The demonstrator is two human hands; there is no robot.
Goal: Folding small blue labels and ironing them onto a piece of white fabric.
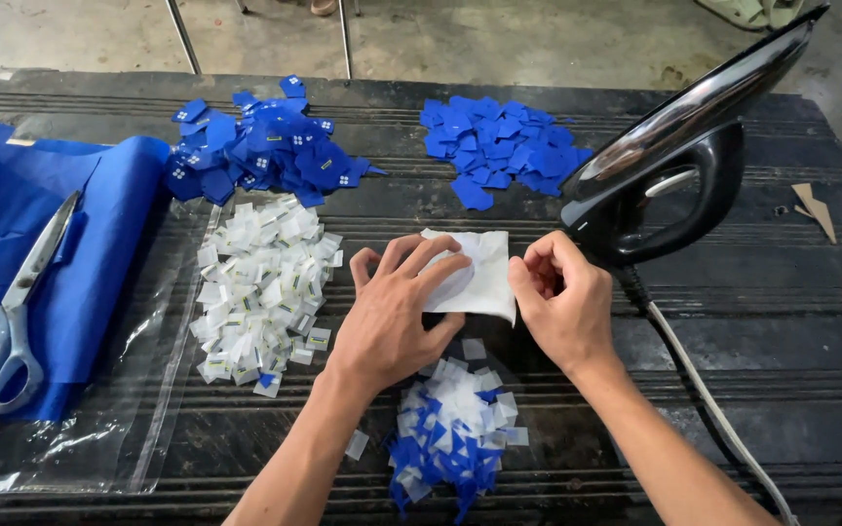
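Hands, left flat, right pinching white cloth, on dark ribbed table over concrete floor.

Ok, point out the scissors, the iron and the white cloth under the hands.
scissors (21, 292): head view, on the blades near the pivot.
iron (679, 131): head view, on its black body.
white cloth (487, 278): head view, on its bare middle.

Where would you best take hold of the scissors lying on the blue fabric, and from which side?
Probably by the looped handles of the scissors, coming from the near-left edge of the table. They lie flat on the blue fabric with the handles nearest the person and the closed blades pointing away toward the far side, so the loops are reached first.
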